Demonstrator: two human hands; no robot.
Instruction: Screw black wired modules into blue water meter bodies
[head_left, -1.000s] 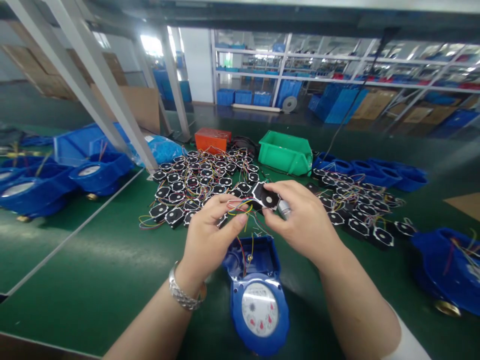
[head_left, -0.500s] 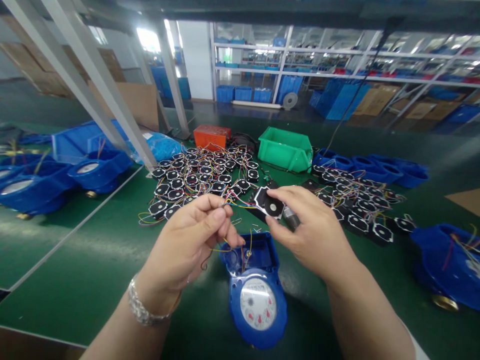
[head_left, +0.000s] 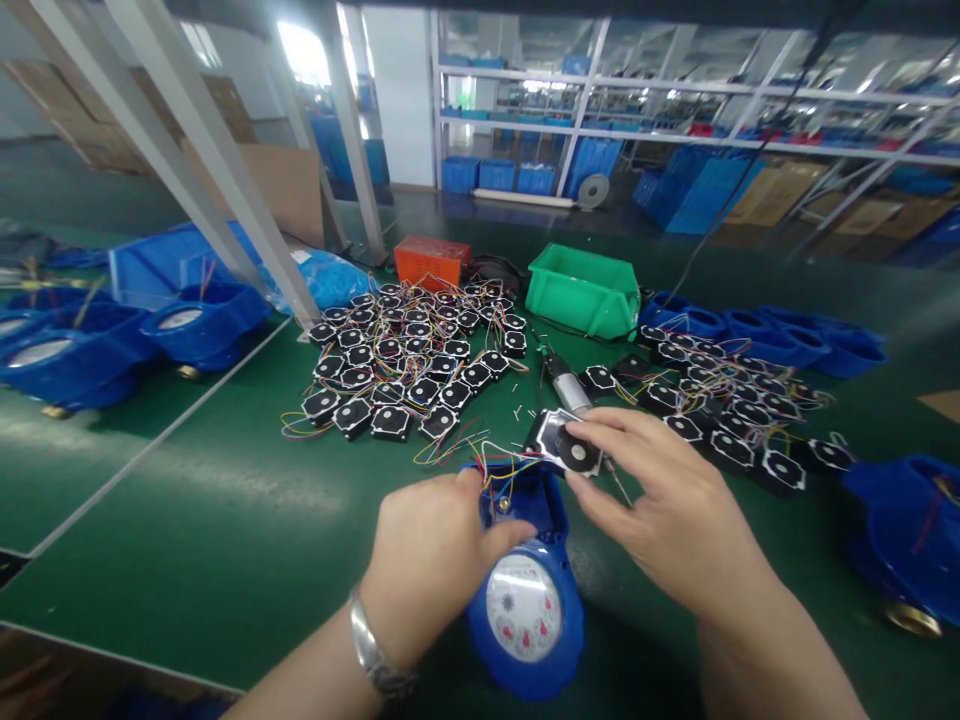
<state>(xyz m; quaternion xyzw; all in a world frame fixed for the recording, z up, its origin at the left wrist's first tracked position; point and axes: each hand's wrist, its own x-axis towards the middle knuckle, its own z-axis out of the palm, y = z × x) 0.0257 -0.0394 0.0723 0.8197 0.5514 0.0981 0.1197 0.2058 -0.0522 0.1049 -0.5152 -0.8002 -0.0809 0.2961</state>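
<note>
A blue water meter (head_left: 566, 590) with a round white dial lies in front of me, its upper compartment open. My left hand (head_left: 431, 560) grips the left side of that compartment, thumb stretched over the lower part; some fingertips are hidden. Between the fingers and thumb of my right hand (head_left: 652, 490) is a black module (head_left: 551, 437) with a white gasket rim and a round disc, held tilted above the compartment's right corner. Coloured wires (head_left: 512, 478) run between module and compartment. An electric screwdriver (head_left: 568, 385) lies just behind the module, its bit showing beneath my right hand.
Black modules (head_left: 390, 420) with tangled wires are spread at the back left, others (head_left: 731, 447) at the right. Small screws (head_left: 517, 412) lie between. Behind stand a green bin (head_left: 581, 290) and an orange box (head_left: 431, 262). More blue meters (head_left: 206, 325) flank both sides.
My left hand has left the wires it was pinching and come down onto the meter's left side. My right hand, still with the module, has moved slightly right and down.
</note>
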